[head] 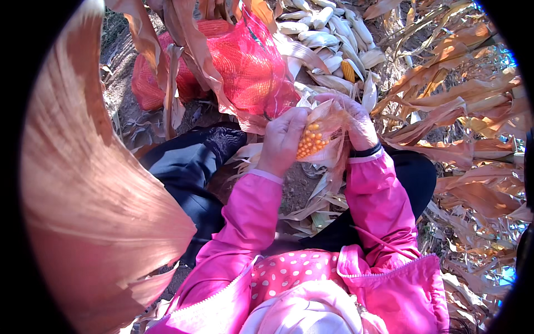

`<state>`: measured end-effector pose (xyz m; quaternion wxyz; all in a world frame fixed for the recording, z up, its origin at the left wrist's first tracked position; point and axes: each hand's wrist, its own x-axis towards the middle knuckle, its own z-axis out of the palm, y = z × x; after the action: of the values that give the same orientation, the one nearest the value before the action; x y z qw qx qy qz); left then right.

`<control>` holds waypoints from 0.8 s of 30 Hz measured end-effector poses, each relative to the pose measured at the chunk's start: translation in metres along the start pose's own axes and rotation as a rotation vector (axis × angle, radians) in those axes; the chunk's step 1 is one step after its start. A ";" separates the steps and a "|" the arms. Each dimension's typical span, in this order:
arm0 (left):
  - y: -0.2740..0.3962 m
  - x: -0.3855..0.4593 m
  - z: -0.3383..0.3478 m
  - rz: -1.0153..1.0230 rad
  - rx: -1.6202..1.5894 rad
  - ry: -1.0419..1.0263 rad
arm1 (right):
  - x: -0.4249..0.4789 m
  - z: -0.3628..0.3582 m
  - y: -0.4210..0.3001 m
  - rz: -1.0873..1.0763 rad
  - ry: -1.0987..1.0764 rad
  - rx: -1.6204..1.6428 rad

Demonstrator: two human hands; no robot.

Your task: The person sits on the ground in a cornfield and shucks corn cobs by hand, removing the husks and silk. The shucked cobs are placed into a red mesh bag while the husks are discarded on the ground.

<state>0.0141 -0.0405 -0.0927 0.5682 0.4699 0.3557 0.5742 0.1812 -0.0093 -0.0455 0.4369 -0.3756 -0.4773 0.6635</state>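
Between my hands is an ear of corn [311, 143], partly bared, with orange kernels showing. My left hand [283, 135] grips the ear from its left side, thumb up near the exposed kernels. Dry husk and silk [331, 119] stand off the ear's upper right. My right hand [350, 117] has its fingers closed on that husk, partly hidden behind it. Loose pale husks [319, 208] lie on the ground below my hands, between my legs.
A red mesh sack [250, 67] filled with corn lies ahead on the left. Beyond my hands is a heap of husked-over ears [333, 37], one with kernels exposed [347, 71]. Dry corn stalks [471, 104] crowd the right. A large dry leaf [96, 200] hangs close on the left.
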 end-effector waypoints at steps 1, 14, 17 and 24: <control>-0.001 0.000 0.001 -0.002 0.001 -0.003 | -0.001 -0.001 -0.001 -0.044 -0.034 -0.008; 0.009 -0.005 0.015 0.154 0.085 -0.056 | 0.008 -0.021 0.055 -0.194 0.129 -0.485; -0.004 -0.009 0.009 0.114 0.057 -0.089 | 0.012 -0.024 0.052 -0.088 0.039 -0.349; -0.001 -0.004 0.001 -0.112 -0.218 0.053 | 0.000 -0.016 -0.006 0.039 0.089 0.017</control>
<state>0.0153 -0.0445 -0.0940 0.6375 0.3696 0.3317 0.5891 0.1973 -0.0037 -0.0438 0.4477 -0.4102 -0.4445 0.6585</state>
